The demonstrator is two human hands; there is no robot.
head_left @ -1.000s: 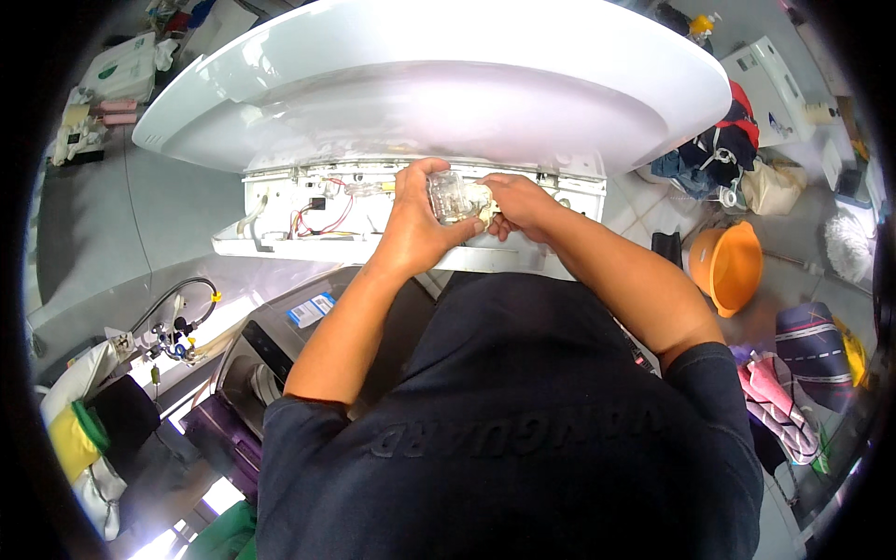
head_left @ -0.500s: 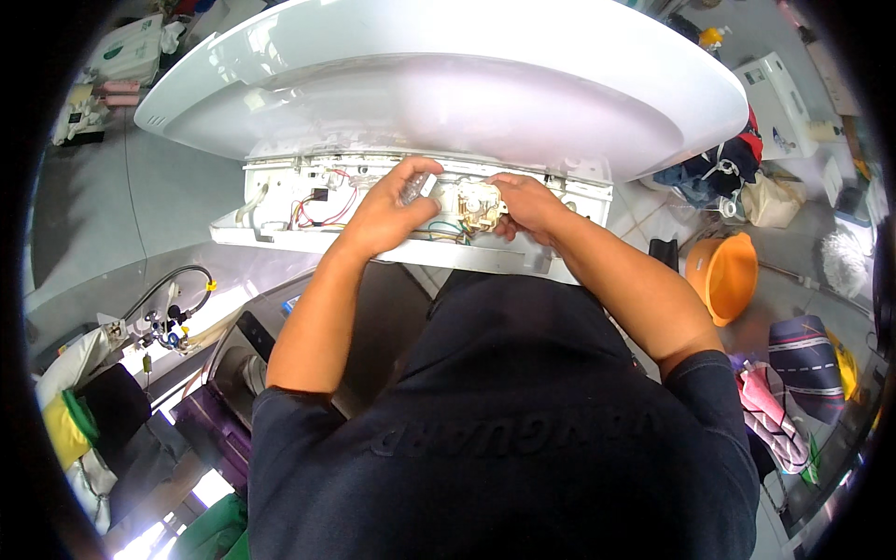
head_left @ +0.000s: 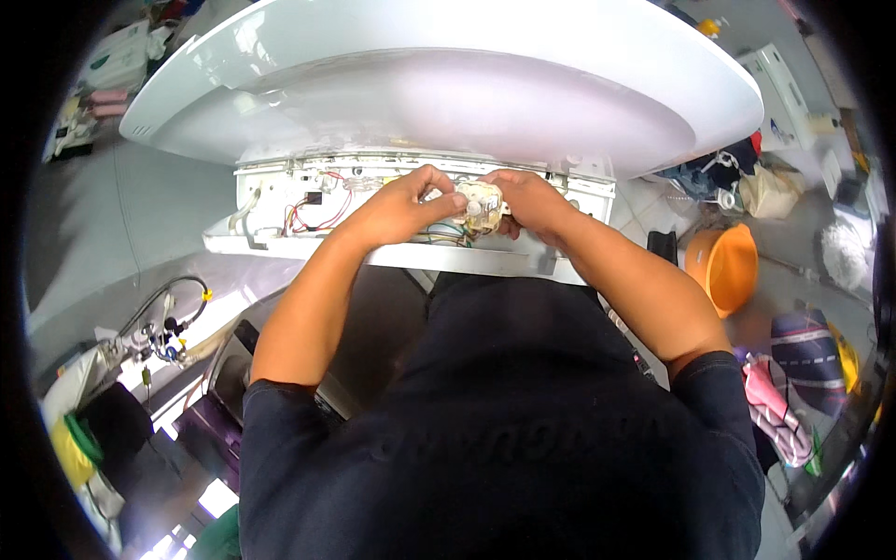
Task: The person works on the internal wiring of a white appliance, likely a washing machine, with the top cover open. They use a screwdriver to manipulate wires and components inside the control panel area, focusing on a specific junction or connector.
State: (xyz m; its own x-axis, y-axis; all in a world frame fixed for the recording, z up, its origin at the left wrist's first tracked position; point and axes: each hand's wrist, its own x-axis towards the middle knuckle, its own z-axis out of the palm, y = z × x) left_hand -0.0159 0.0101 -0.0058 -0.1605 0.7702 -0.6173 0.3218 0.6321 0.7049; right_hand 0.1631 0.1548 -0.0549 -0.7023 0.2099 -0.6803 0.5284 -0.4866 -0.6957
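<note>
A cream-coloured mechanical timer [head_left: 483,207] with a round pale hub sits over the open white control panel [head_left: 280,245] of an appliance. My right hand [head_left: 534,209] grips the timer by its right side, fingers curled behind and under it. My left hand [head_left: 399,209] is closed in a pinch, thumb reaching the timer's left edge. A pale bit of a clear plastic piece [head_left: 432,194] shows between its thumb and forefinger; the rest is hidden. Thin coloured wires [head_left: 450,227] run below the timer.
Beyond the panel rises a large glossy white curved cover [head_left: 439,93]. Red wires [head_left: 317,224] and a small black part [head_left: 315,198] lie in the panel's left end. An orange bucket [head_left: 733,269] stands at right; a hose with valves [head_left: 173,327] is at left.
My left hand has moved right to the timer, and the clear plastic piece in it has become mostly hidden. My right hand keeps its hold on the timer.
</note>
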